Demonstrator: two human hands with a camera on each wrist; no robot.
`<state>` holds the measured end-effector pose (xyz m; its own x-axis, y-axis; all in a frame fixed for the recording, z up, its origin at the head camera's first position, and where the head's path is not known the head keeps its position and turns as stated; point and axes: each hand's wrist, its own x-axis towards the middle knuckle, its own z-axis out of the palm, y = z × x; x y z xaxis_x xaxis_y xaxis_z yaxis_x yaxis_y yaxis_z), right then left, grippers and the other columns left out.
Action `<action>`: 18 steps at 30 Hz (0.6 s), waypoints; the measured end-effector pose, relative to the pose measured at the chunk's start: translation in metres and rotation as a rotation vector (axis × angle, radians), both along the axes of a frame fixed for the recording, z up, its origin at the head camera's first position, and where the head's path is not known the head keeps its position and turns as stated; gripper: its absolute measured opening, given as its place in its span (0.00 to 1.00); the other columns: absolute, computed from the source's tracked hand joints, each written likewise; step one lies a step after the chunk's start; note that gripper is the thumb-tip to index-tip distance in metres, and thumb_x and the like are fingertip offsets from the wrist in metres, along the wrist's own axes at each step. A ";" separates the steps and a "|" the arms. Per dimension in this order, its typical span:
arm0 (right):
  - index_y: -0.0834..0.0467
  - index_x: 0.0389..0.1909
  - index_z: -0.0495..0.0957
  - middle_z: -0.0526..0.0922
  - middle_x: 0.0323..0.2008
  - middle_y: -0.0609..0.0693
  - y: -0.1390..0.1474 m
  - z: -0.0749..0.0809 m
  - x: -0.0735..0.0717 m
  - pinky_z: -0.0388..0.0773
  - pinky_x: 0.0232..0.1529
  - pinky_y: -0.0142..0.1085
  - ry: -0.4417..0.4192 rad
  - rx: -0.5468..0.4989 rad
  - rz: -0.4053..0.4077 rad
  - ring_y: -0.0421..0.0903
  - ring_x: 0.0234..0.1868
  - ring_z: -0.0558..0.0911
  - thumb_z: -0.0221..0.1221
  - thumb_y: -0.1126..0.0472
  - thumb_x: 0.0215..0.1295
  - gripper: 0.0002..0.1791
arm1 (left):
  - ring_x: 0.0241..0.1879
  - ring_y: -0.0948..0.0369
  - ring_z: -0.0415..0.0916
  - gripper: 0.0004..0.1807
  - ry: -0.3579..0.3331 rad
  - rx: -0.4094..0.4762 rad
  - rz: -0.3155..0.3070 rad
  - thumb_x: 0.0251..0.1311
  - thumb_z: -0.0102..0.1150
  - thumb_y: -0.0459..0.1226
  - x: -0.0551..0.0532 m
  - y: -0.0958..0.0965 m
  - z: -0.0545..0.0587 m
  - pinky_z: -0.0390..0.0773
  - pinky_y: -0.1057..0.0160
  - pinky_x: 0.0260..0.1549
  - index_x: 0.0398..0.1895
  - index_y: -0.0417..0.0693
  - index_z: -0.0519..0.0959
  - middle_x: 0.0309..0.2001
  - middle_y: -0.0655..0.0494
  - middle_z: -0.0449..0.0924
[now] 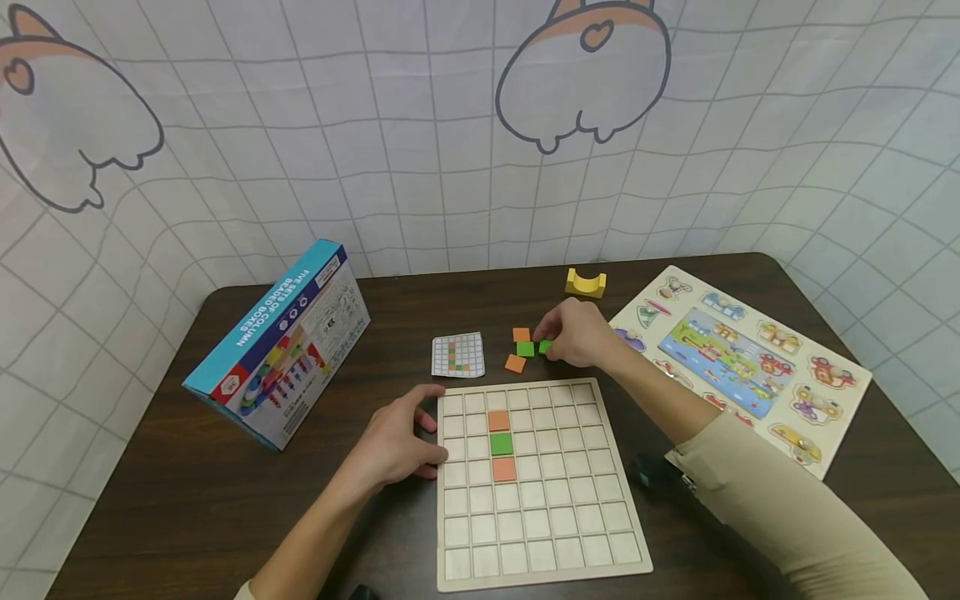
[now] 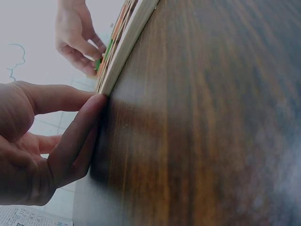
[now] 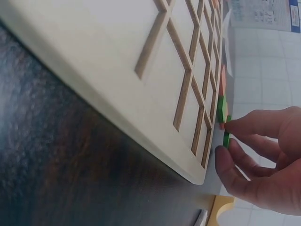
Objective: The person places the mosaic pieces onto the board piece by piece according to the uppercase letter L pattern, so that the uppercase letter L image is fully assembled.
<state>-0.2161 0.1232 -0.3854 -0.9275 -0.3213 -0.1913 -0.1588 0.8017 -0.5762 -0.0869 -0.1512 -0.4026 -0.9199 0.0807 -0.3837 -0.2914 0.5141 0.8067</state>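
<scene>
A wooden grid board (image 1: 543, 575) lies on the table. Its third column holds an orange tile (image 1: 498, 420), a green tile (image 1: 502, 443) and another orange tile (image 1: 504, 469). My left hand (image 1: 397, 442) rests against the board's left edge, thumb and fingers spread along it. Beyond the board, my right hand (image 1: 576, 333) pinches a green square tile (image 3: 226, 139) between thumb and fingers, close to the tabletop. Beside it lie a loose green tile (image 1: 525, 349) and two orange tiles, one farther back (image 1: 521, 334) and one nearer (image 1: 515, 363).
A pattern card (image 1: 457, 355) lies behind the board's left corner. At left stands a blue-topped toy box (image 1: 300, 342). A yellow arched block (image 1: 586, 283) sits at the back, and a picture puzzle board (image 1: 817, 442) lies at right, partly under the right forearm.
</scene>
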 end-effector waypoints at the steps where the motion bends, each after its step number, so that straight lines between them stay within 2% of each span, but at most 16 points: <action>1: 0.59 0.42 0.90 0.88 0.39 0.54 0.000 0.000 0.000 0.85 0.46 0.43 0.000 0.000 0.001 0.52 0.46 0.82 0.69 0.70 0.58 0.11 | 0.25 0.55 0.81 0.48 0.000 0.000 0.000 0.45 0.75 0.19 0.000 0.000 0.000 0.90 0.58 0.21 0.73 0.52 0.70 0.45 0.43 0.74; 10: 0.59 0.42 0.90 0.89 0.38 0.53 0.003 0.001 0.003 0.84 0.47 0.43 0.008 -0.014 0.012 0.51 0.45 0.83 0.69 0.71 0.57 0.12 | 0.24 0.55 0.81 0.49 0.003 0.020 0.002 0.45 0.73 0.18 0.000 0.000 -0.001 0.90 0.57 0.21 0.73 0.51 0.70 0.45 0.43 0.74; 18: 0.59 0.43 0.90 0.89 0.42 0.55 0.004 0.006 0.008 0.84 0.49 0.45 -0.001 -0.031 0.010 0.52 0.47 0.82 0.69 0.71 0.58 0.12 | 0.25 0.55 0.81 0.48 0.005 0.009 -0.004 0.45 0.74 0.19 0.000 -0.001 -0.001 0.90 0.58 0.21 0.73 0.51 0.70 0.45 0.43 0.73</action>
